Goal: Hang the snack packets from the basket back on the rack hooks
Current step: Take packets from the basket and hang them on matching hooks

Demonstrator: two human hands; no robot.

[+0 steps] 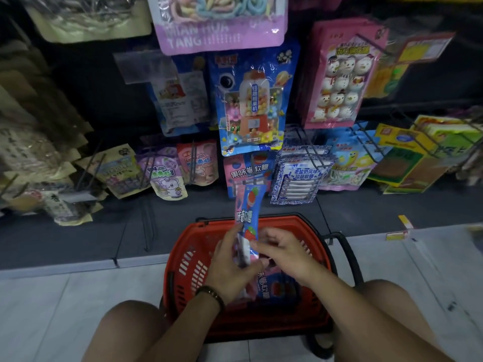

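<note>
A red plastic basket (183, 259) with black handles stands on the floor between my knees. Both hands hold a blue and pink snack packet (248, 205) edge-on above the basket. My left hand (230, 265) grips its lower left side. My right hand (282, 252) pinches its right edge. The packet's top points toward matching blue and pink packets (245, 171) on a low rack hook. Another packet of the same kind (269, 283) lies inside the basket, partly hidden by my hands.
The rack is full of hanging packets: a blue gumball-machine packet (251, 105), a pink snowman packet (342, 74), blue-white packets (300, 173), purple and pink ones (170, 173) at left. Bare wire hooks (366, 142) jut out at right. Grey base ledge (78, 236) and tiled floor (418, 262) surround the basket.
</note>
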